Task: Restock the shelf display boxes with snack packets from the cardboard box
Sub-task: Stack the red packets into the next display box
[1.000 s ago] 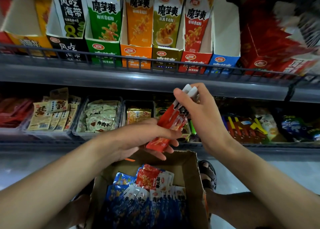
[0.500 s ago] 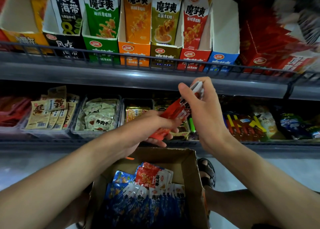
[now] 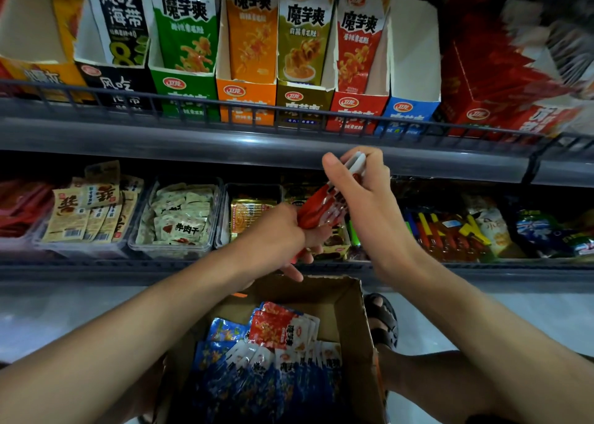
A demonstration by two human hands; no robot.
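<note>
Head view, sole entry. Red packets (image 3: 321,208): a small bundle, held in the air in front of the lower shelf, above the carton (image 3: 348,298). Left hand (image 3: 276,230): fingers curled round the bundle's lower end. Right hand (image 3: 366,198): thumb and fingertips pinched on the white top edges. Carton: open, holding many blue packets and a few red. Upper shelf: a row of display boxes, with the red box (image 3: 356,108) just above the hands and the blue box (image 3: 408,112) beside it showing no packets. Step, by my judgement: squaring the bundle before loading. Next move calls for lifting it over the rail (image 3: 289,108) and sliding it upright into the red box.
</note>
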